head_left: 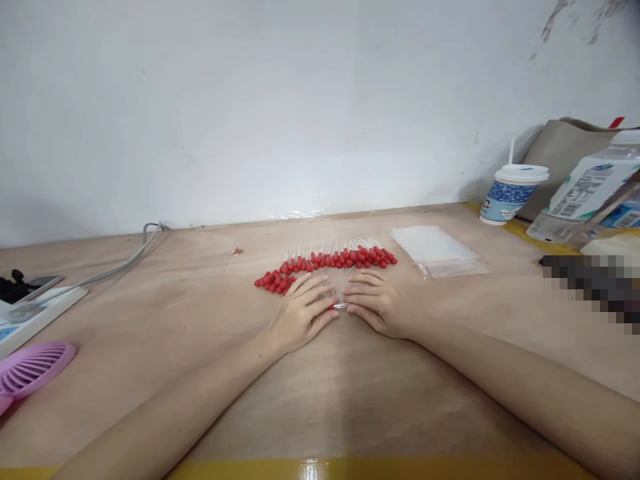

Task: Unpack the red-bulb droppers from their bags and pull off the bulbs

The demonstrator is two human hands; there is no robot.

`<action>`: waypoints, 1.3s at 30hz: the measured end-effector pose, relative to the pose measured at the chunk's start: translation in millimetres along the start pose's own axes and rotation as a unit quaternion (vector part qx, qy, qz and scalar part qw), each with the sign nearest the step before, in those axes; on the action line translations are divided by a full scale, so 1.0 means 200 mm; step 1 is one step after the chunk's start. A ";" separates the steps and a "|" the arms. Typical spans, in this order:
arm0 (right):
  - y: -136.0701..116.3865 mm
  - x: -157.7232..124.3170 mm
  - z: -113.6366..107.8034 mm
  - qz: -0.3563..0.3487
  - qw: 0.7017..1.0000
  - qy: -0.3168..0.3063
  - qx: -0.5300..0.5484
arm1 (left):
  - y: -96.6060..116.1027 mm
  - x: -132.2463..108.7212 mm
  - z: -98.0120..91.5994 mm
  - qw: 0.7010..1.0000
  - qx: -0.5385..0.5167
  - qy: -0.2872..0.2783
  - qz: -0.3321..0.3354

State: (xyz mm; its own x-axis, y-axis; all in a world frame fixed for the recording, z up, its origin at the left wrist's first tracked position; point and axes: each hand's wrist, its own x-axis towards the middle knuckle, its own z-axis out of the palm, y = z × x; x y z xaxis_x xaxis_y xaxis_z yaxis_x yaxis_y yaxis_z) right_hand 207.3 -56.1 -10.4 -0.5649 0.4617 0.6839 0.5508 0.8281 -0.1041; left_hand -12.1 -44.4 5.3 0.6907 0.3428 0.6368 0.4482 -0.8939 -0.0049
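Several glass droppers with red rubber bulbs (345,258) lie side by side in a long row, their thin tips toward the wall. A second cluster of red bulbs (275,283) lies at the left, partly behind my left hand (307,310). Between my hands is a group of clear tubes (336,283), partly covered by my fingers. One dropper (341,306) lies crosswise in front of them. My left thumb and forefinger are closed on its red end. At its clear end are the thumb and forefinger of my right hand (380,303); both hands rest low on the table.
Clear plastic bags (435,250) lie right of the row. A paper cup with straw (514,193), a bottle (583,190) and a grey bag (555,147) stand at the back right. Leftward are a grey cable (125,263), a white power strip (45,313) and a pink fan (40,370).
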 end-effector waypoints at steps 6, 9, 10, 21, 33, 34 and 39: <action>-0.01 0.01 0.02 -0.008 1.000 0.016 -0.005 | 0.00 -0.01 0.01 0.999 0.004 0.031 0.027; -0.02 0.02 0.04 -0.015 1.000 0.021 -0.006 | 0.01 -0.01 0.01 0.999 0.006 0.034 0.031; -0.02 0.02 0.05 -0.015 1.000 0.021 -0.002 | 0.01 -0.01 0.01 0.999 0.007 0.031 0.032; -0.03 0.00 0.04 -0.048 0.998 0.010 0.046 | 0.01 -0.02 -0.01 0.997 0.010 0.002 0.070; -0.03 -0.03 0.03 -0.049 0.998 0.006 0.043 | 0.01 -0.03 -0.03 0.997 -0.004 0.003 0.071; -0.03 -0.03 0.03 -0.052 0.998 0.010 0.041 | 0.01 -0.03 -0.03 0.997 -0.002 0.004 0.075; 0.00 -0.06 0.02 -0.056 0.997 0.049 0.034 | -0.02 -0.07 -0.04 0.998 0.004 0.016 0.056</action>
State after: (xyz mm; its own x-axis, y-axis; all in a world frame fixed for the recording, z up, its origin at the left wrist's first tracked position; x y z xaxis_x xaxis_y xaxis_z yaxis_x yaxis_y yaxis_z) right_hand 212.5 -60.8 -21.2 -0.5561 0.3340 0.7611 0.4429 0.8939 -0.0687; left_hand -27.5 -48.0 2.1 0.7180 0.2306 0.6567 0.3734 -0.9239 -0.0838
